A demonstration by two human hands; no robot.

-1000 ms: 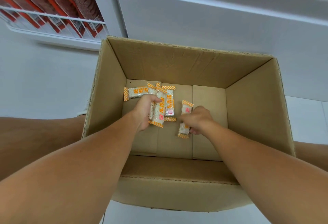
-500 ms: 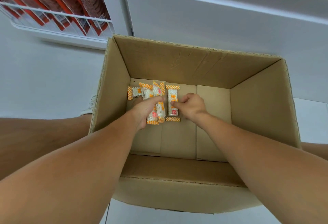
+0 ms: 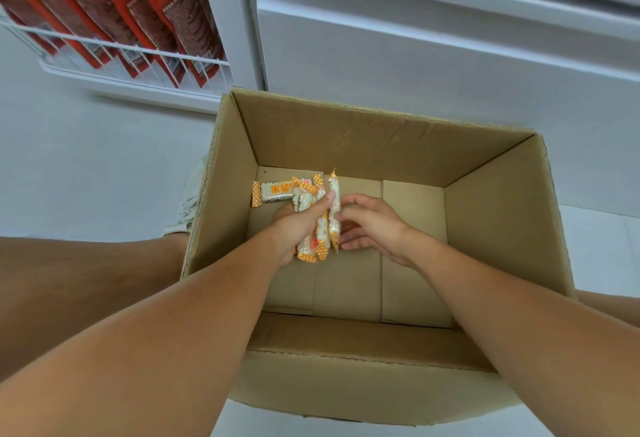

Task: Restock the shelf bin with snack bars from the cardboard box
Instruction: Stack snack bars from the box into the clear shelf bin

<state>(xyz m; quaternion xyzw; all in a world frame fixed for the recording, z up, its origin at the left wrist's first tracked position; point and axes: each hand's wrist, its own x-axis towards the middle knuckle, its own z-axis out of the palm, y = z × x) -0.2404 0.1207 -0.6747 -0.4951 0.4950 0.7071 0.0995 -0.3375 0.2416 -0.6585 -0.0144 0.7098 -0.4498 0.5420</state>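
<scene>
Down in the cardboard box (image 3: 346, 145), the left hand (image 3: 294, 228) grips a bundle of snack bars (image 3: 320, 228), the right hand (image 3: 370, 225) steadies it with loose fingers, one last bar (image 3: 273, 192) lies on the bottom (gathering looks nearly finished), and the shelf bin is out of sight.
</scene>
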